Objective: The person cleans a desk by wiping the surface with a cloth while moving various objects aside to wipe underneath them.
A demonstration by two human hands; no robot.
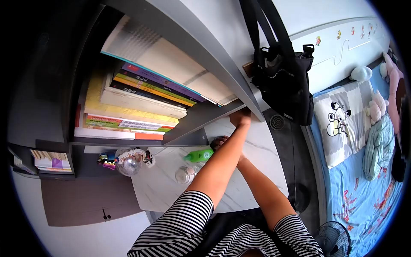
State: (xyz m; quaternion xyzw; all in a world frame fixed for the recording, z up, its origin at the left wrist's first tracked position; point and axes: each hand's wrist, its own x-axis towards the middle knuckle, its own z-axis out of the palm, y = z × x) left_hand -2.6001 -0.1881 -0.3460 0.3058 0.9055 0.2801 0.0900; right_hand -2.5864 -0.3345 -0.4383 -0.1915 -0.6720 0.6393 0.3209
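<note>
My arms cross over the white marbled table [261,160], the left forearm above the right. My left hand [240,118] reaches to the far side of the table, against the bookshelf's lower edge; its fingers are hidden there. Behind the left forearm, my right hand [220,142] shows only in part. Its fingers look bent around something small and dark that I cannot make out. Close to it lies a green bottle [199,155] on its side. A clear glass jar [185,174] stands nearer to me, partly covered by my left arm.
Overhead at left, a grey bookshelf [205,122] holds stacked books [150,88]. A clear ball [128,162] and small toys [105,160] sit at the table's left. A black bag [284,81] hangs at right, beyond it a bed [342,184] and a fan [333,239].
</note>
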